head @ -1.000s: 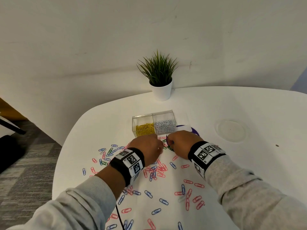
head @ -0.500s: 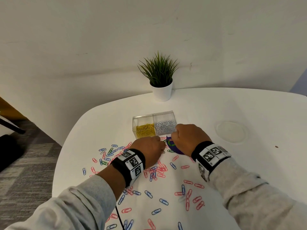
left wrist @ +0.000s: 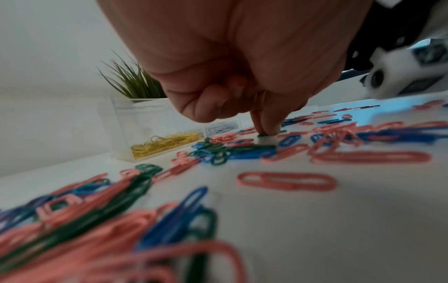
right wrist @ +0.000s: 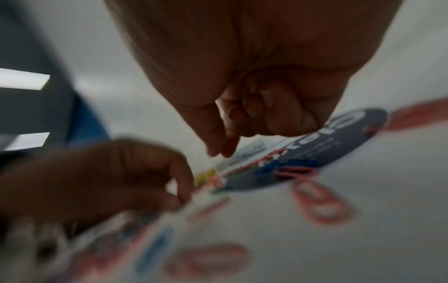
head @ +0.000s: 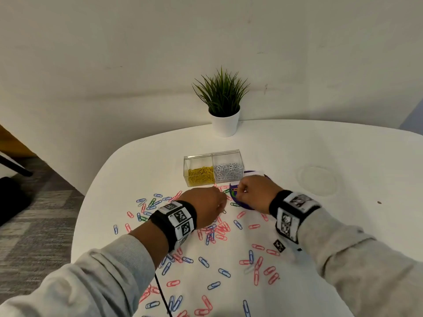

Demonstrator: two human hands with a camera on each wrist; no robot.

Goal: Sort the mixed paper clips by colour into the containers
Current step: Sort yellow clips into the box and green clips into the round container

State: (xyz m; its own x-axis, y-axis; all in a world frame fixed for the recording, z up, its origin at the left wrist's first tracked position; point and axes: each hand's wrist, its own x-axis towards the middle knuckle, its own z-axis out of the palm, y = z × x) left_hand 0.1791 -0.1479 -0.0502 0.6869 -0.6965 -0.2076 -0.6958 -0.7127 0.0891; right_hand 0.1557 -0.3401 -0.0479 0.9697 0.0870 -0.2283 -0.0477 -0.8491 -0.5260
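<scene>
The left hand [head: 207, 208] presses curled fingertips [left wrist: 266, 128] onto a green paper clip [left wrist: 263, 135] on the white table [head: 343, 225], near the clear two-compartment container [head: 214, 167]. The right hand [head: 256, 193], fingers curled, seems to pinch a pink clip [head: 235, 189] over the dark round disc [right wrist: 315, 153].

Pink, blue, green paper clips [head: 219, 229] scattered flat, clear containers [head: 214, 167] holding yellow, silver

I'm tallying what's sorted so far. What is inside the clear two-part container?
The clear container holds yellow clips in its left half and silver clips in its right. No other colours show; lower layers are covered.
</scene>
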